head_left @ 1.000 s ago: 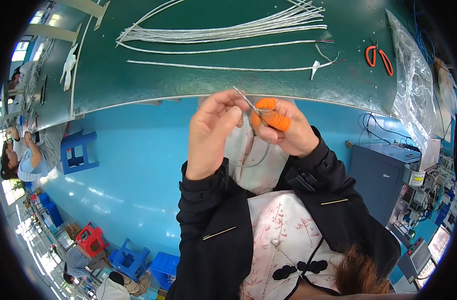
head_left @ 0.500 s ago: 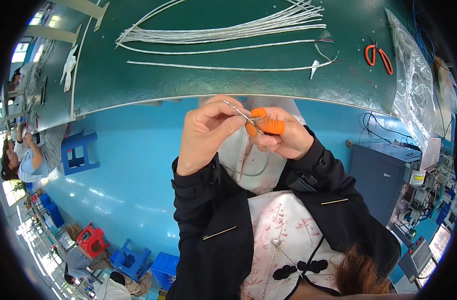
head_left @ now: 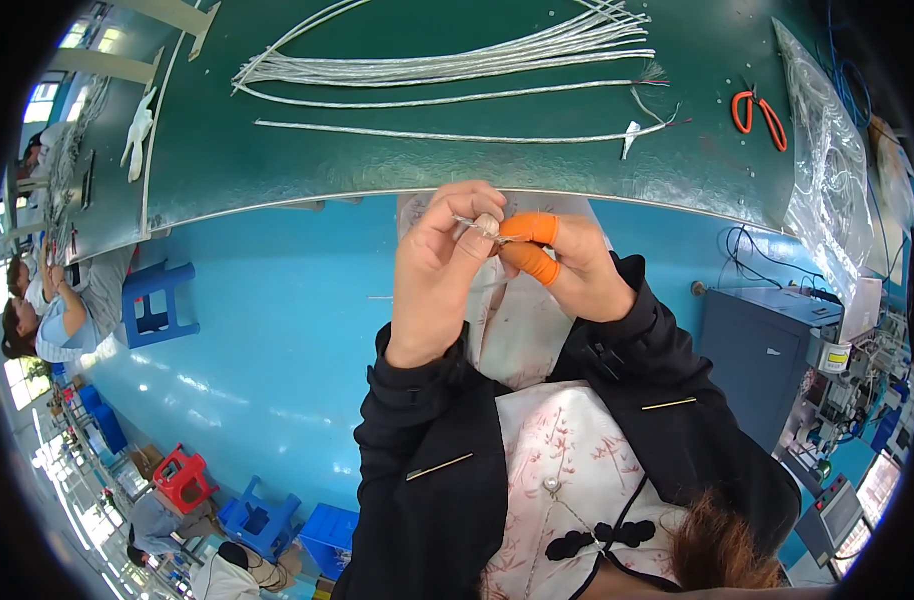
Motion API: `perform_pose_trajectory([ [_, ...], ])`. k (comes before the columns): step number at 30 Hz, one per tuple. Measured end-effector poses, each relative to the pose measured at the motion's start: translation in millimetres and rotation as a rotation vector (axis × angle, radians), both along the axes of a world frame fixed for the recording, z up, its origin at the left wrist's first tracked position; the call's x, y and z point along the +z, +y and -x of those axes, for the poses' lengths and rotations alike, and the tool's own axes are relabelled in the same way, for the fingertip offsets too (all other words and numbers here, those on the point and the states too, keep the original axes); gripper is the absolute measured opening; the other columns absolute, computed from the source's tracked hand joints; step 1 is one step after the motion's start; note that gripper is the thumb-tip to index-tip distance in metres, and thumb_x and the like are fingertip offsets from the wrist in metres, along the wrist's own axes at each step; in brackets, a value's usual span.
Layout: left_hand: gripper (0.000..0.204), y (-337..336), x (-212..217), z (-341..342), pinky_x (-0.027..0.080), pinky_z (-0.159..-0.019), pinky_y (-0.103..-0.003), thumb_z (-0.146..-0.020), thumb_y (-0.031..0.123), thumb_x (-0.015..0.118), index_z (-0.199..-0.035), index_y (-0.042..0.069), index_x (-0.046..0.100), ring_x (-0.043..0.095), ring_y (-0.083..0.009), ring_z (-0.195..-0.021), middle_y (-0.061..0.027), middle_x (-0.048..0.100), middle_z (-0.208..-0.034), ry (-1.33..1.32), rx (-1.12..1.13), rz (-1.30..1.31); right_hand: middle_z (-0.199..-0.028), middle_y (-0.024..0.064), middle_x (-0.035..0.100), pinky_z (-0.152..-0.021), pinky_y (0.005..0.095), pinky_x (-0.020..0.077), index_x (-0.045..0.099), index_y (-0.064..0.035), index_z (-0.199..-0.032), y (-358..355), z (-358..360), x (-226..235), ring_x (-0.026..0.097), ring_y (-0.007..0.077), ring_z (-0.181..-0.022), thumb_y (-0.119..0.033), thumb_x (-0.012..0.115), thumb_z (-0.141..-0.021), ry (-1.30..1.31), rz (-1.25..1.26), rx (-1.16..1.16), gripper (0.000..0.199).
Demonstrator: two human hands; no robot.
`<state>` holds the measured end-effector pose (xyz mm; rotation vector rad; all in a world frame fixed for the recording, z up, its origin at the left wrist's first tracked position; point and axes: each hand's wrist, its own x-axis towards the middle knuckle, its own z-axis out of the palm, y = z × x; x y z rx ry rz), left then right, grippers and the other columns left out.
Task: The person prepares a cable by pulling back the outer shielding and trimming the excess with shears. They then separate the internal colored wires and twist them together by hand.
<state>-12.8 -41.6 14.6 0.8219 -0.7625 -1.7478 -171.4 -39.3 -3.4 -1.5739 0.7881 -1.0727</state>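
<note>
Just in front of the table edge, my two hands meet over one braided cable (head_left: 463,221). My left hand (head_left: 439,260) pinches it between thumb and forefinger. From the other side my right hand (head_left: 569,258), with orange finger cots on thumb and forefinger, grips the cable's thin strands. The fingertips hide most of the part between them. On the table beyond lies a single silvery cable (head_left: 427,133) with frayed wires and a white tag (head_left: 629,140) near its right end. Behind it is a bundle of silvery cables (head_left: 397,72).
Orange-handled cutters (head_left: 759,118) lie at the table's right, beside a clear plastic bag (head_left: 827,150). A grey cabinet (head_left: 757,350) stands on the right. Blue stools (head_left: 160,303) and a red stool (head_left: 185,480) are at the left, where other people sit working.
My left hand has shifted slightly right and turned more upright. My right hand has rolled, its orange-covered fingers now pinching the strands beside the left fingertips. The cable's hanging loop has moved.
</note>
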Motion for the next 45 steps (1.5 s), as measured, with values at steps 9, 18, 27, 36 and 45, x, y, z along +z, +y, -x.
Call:
perform_pose_trajectory([
  [9, 0.006, -4, 2, -10, 0.042, -0.074, -0.025, -0.082, 0.001, 0.051, -0.085, 0.002, 0.057, 0.05, -0.01, -0.079, -0.0081, 0.052, -0.11, -0.504, 0.051, 0.284, -0.075, 0.0034, 0.058, -0.06, 0.0232, 0.0433, 0.058, -0.0004, -0.099, 5, -2, 3, 0.053, 0.0103, -0.065, -0.003, 0.052, -0.09, -0.06, -0.279, 0.04, 0.011],
  [18, 0.01, -6, -1, -8, 0.031, -0.095, -0.032, -0.079, 0.01, 0.048, -0.082, 0.005, 0.056, 0.041, -0.0186, -0.109, -0.0124, 0.047, -0.121, 0.152, -0.13, -0.083, -0.072, 0.0018, 0.055, -0.054, 0.02, 0.0349, 0.058, -0.0023, -0.1, 5, -2, -3, 0.045, 0.0064, -0.059, -0.01, 0.05, -0.093, -0.339, -0.479, 0.097, 0.014],
  [27, 0.022, -14, -24, -18, 0.027, -0.101, -0.038, -0.081, 0.025, 0.05, -0.087, 0.005, 0.056, 0.035, -0.0252, -0.124, -0.0157, 0.042, -0.129, 0.583, -0.186, 0.085, -0.07, 0.0012, 0.053, -0.048, 0.0202, 0.0269, 0.059, -0.0029, -0.094, 6, -9, 3, 0.038, 0.0046, -0.055, -0.016, 0.049, -0.094, -0.546, -0.721, 0.169, 0.017],
  [36, 0.035, -9, 2, -23, 0.037, -0.093, -0.035, -0.08, 0.024, 0.065, -0.107, 0.003, 0.056, 0.045, -0.0222, -0.115, -0.0141, 0.048, -0.124, -0.077, 0.038, 0.279, -0.076, 0.0041, 0.062, -0.061, 0.0213, 0.0459, 0.06, 0.0007, -0.097, 8, -5, 10, 0.054, 0.0093, -0.064, -0.004, 0.058, -0.087, -0.112, -0.317, -0.097, 0.011],
  [45, 0.024, -8, 13, -38, 0.04, -0.087, -0.03, -0.07, 0.001, 0.073, -0.092, 0.005, 0.064, 0.052, -0.0191, -0.103, -0.0081, 0.057, -0.111, -0.736, -0.106, 0.541, -0.075, 0.0097, 0.063, -0.054, 0.025, 0.0462, 0.062, 0.0, -0.089, 5, -6, 5, 0.06, 0.0162, -0.061, 0.0, 0.066, -0.078, 0.089, 0.036, -0.15, 0.012],
])
